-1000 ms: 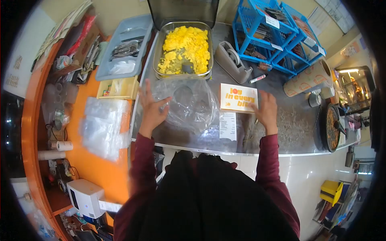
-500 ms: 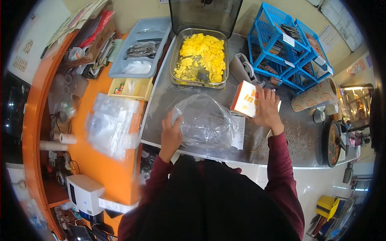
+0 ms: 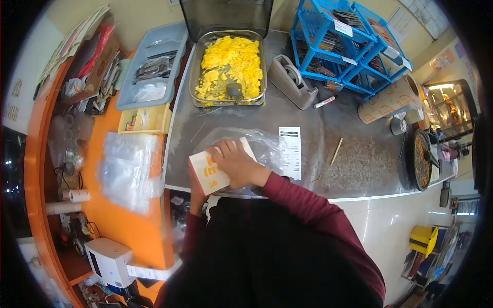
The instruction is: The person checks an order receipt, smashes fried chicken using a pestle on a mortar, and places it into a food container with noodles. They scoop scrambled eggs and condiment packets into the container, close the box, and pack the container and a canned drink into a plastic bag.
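Observation:
My right hand [image 3: 235, 163] grips a small white box with orange lettering [image 3: 209, 179] from above, its fingers spread over the top. The box is tilted at the left side of a clear plastic bag [image 3: 267, 146] on the steel counter. Whether it is inside the bag's mouth or over it, I cannot tell. My left hand [image 3: 197, 197] is beneath and behind the box, its fingers hidden. To the right of the bag lies a printed receipt [image 3: 290, 154].
A basket of yellow food pieces [image 3: 231, 66] stands at the back. A tape dispenser [image 3: 292, 84], marker [image 3: 324, 101], blue racks [image 3: 328, 46] and paper roll [image 3: 387, 100] line the right. A pencil-like stick [image 3: 336, 151] lies mid-counter. Flat plastic bags [image 3: 128, 169] lie on the orange surface.
My right hand has carried the box leftward from the counter's right side to the bag and my left hand. The bag is now partly covered. The view has shifted slightly right.

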Action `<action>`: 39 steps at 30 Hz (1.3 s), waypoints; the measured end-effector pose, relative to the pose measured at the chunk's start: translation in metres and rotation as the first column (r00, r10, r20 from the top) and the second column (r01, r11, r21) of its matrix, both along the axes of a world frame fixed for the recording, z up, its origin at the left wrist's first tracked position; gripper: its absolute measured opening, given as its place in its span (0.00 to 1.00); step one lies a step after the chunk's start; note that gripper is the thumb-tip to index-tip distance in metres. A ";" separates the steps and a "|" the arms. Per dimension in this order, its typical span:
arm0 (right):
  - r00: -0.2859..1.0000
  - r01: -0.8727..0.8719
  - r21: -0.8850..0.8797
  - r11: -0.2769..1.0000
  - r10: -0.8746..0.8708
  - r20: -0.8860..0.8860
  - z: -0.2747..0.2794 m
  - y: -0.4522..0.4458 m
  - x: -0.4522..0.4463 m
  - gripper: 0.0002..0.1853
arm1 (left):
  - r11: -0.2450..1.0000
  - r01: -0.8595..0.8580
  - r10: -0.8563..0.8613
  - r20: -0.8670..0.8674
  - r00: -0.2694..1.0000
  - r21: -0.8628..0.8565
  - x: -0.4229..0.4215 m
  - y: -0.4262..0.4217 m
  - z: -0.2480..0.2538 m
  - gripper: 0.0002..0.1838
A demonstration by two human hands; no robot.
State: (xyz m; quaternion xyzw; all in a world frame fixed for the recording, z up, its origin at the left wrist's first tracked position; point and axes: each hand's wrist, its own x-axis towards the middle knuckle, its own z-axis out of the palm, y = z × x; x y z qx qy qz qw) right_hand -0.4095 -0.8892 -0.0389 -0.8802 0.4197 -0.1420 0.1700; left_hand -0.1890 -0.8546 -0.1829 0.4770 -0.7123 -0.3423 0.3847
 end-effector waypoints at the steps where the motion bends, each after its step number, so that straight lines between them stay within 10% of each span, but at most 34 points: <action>1: 0.996 0.042 -0.054 0.998 -0.046 -0.077 -0.008 0.003 -0.004 0.57 | 1.000 -0.027 0.027 0.019 0.999 0.014 -0.004 -0.001 0.003 0.37; 13: 0.930 0.285 -0.157 0.946 -0.312 -0.192 -0.041 0.010 -0.006 0.63 | 0.979 -0.125 0.175 0.346 0.922 -0.161 -0.024 0.015 0.108 0.42; 19: 0.924 0.310 -0.139 0.941 -0.332 -0.189 -0.042 0.011 -0.002 0.55 | 0.907 -0.419 0.420 0.099 0.902 -0.030 -0.034 0.026 0.215 0.27; 25: 0.909 0.290 -0.293 0.911 -0.358 -0.213 -0.073 0.012 -0.023 0.49 | 0.983 -0.120 0.103 -0.122 0.987 -0.138 -0.023 0.020 0.237 0.17; 30: 0.776 0.236 -0.121 0.964 -0.262 -0.574 0.117 -0.003 -0.082 0.45 | 0.990 -0.035 0.105 -0.552 0.827 0.137 -0.029 -0.002 0.251 0.17; 36: 0.991 -0.124 0.201 0.972 0.131 -0.023 0.220 -0.142 0.000 0.20 | 0.987 0.160 -0.147 -0.353 0.924 0.007 -0.022 -0.009 0.252 0.18; 39: 0.912 -0.340 0.006 0.940 0.328 0.245 0.131 -0.258 0.105 0.13 | 0.915 0.398 -0.349 -0.369 0.861 0.063 -0.018 0.002 0.245 0.13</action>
